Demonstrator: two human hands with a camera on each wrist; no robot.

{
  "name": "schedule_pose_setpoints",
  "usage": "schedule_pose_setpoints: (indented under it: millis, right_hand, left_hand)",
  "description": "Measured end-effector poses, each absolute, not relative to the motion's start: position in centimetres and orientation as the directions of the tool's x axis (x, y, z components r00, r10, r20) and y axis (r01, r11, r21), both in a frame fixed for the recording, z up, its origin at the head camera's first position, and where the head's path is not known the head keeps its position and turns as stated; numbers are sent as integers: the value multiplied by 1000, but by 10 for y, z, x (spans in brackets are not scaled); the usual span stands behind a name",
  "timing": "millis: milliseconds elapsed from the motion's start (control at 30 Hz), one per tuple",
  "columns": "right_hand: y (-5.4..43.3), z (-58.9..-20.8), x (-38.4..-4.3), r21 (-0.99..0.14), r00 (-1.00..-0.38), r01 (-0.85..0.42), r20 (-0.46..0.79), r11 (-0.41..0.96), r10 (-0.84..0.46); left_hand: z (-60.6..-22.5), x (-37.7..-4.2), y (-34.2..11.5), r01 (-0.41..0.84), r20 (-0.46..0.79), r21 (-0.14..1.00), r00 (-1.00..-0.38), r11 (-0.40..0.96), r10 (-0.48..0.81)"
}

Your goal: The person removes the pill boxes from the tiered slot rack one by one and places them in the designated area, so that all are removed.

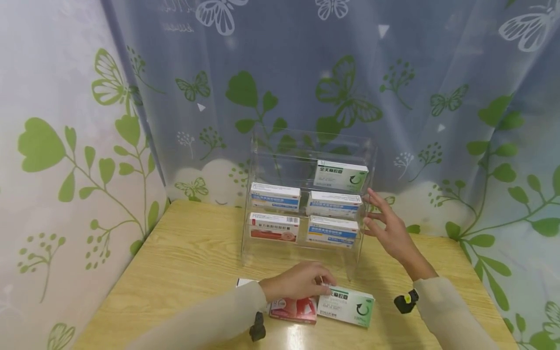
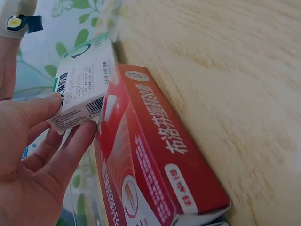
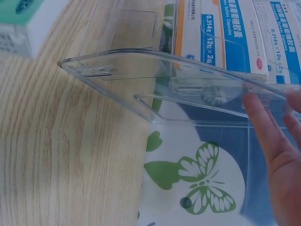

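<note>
My left hand pinches one end of a white-and-green medicine box low over the table; in the left wrist view the thumb lies on its printed face and fingers are beneath. Beside it is a red medicine box, partly hidden by the left hand. My right hand touches the right side panel of a clear acrylic display rack with spread fingertips. A matching white-and-green box stands in the rack's upper right.
Lower in the rack stand blue-and-white boxes and a white-and-red box. Another box's white edge shows behind the left wrist. The wooden table meets a patterned curtain at the back.
</note>
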State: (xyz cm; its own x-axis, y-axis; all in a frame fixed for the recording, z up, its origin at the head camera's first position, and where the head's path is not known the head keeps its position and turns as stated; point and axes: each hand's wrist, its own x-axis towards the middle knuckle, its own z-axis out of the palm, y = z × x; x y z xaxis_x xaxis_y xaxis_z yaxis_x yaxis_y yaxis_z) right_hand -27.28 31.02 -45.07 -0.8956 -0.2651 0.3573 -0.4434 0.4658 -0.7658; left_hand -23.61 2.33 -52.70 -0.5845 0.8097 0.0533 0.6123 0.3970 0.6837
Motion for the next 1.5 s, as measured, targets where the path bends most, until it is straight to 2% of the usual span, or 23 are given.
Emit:
schedule_pose_setpoints:
  millis: [233,567,800,1100,1500]
  right_hand:
    - [307,-448,-271,-770,-897,-441,356,461,-263]
    - [307,-445,-270,-775,-903,-429,348,465,-253]
    - [306,-445,-270,-785,-906,-421,337,454,-258]
    - [308,-447,-271,-776,-904,-424,338,466,-260]
    - [309,-448,-271,-774,-910,-413,327,480,-255]
  left_hand:
    - [-535,-239,23,669,82,633,-558,389,826]
    - [-543,-238,18,673,36,571,-593,471,804]
    - [-541,-234,19,714,40,503,-582,487,812]
    - [-543,-232,17,686,7,522,-597,506,802]
    - [-545,-231,11,684,-16,550,-566,480,825]
